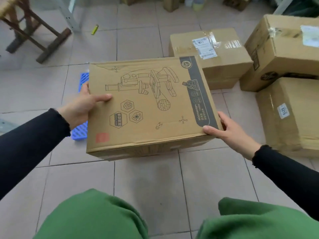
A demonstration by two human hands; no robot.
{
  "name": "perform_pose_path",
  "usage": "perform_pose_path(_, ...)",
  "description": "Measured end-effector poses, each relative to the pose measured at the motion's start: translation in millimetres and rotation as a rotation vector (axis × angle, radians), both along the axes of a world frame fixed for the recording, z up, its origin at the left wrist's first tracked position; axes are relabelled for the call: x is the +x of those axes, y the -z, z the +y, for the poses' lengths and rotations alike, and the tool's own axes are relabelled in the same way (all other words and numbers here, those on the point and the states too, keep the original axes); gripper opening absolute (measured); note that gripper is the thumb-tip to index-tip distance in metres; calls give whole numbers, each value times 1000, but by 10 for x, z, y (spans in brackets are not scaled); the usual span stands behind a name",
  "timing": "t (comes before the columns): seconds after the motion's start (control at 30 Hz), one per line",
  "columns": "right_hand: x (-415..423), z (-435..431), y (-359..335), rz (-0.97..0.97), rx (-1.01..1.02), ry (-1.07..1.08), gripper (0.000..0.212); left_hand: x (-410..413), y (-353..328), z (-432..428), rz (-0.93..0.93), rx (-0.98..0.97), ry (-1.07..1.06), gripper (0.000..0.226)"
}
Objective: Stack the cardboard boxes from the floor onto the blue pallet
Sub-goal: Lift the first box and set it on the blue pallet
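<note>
While the wooden stool [32,37] stands idle at far left, the blue pallet [81,107] peeks out on the tiled floor [155,183], mostly hidden behind the load. The left hand [81,106] is clamped on the left edge of the microscope box [146,107], thumb flat on the printed top, fingers tucked out of sight beneath. The box rides above the floor, tilted, just beside and partly over the pallet. Moving across, the right hand [229,130] grips the near right corner, thumb on top. That corner hold looks thin: if the box swings left quickly, it could slip or twist out. And with the pallet hidden beneath the load, the set-down is half blind, so an overhanging edge is a real risk. Further right, three taped boxes [217,54] wait on the floor, one leaning on its neighbours.
</note>
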State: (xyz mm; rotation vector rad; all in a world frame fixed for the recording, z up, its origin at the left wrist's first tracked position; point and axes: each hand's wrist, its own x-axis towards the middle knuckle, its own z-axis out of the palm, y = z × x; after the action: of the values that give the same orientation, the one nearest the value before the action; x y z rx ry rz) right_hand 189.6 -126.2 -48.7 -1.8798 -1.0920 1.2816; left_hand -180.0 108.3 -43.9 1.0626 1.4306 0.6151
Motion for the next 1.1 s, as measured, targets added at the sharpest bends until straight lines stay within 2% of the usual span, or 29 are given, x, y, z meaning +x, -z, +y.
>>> perform_pose_path(0.07, -228, 266, 11, 43, -7, -76, 54, -335, -75, 183, 21, 1, -76, 65)
perform_pose_path(0.17, -552, 704, 43, 61, 11, -132, 66, -773, -121, 438, 71, 34, -94, 85)
perform_pose_path(0.23, -742, 1012, 71, 56, 31, -135, 67, -988, -141, 597, 91, 80, -98, 73)
perform_pose_path(0.33, -970, 1424, 119, 49, 51, -129, 58, -1196, -162, 846, 79, 81, -44, 57)
perform_pose_path(0.43, -1123, 1670, 208, 25, 53, -109, 59, -1347, -48, 1065, 101, 71, -14, 63)
perform_pose_path(0.57, -1231, 1722, 370, 14, 24, -65, 53, -1341, 221, 1129, 119, 79, -60, 62)
perform_pose_path(0.73, -1317, 1610, 503, 11, -41, -54, 65, -1366, 482, 1121, 98, 19, -50, 61)
perform_pose_path(1.1, -1420, 1623, 587, 17, -33, -15, 62, -1298, 585, 1233, 105, 55, -52, 70)
